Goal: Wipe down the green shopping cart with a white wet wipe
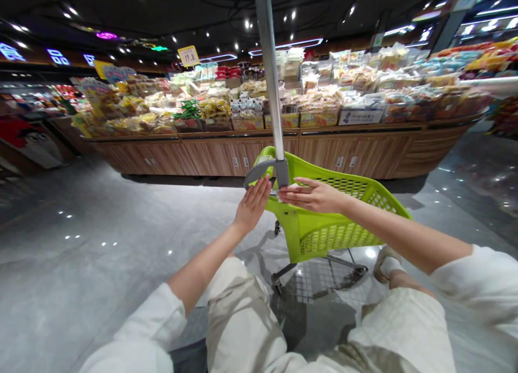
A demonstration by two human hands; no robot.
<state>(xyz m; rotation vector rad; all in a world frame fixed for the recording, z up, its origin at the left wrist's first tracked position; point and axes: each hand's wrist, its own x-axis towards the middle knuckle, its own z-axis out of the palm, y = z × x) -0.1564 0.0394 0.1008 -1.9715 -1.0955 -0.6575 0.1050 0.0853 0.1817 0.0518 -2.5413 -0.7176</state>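
A lime-green plastic shopping trolley (343,230) stands on the floor in front of my knees. A grey metal pole handle (270,81) rises from its near rim. My left hand (253,204) reaches up to the grey base of the pole (259,170), fingers stretched out and touching it. My right hand (312,196) lies flat over the trolley's rim beside the pole, fingers extended. A small white thing (294,186) shows under its fingertips; I cannot make out what it is. The trolley's basket looks empty where it shows.
A long wooden display counter (226,154) piled with packaged snacks (251,106) runs across the aisle behind the trolley. A yellow price sign (188,55) hangs above it. Glossy grey floor (81,238) spreads left and right. My legs in pale trousers (243,319) fill the foreground.
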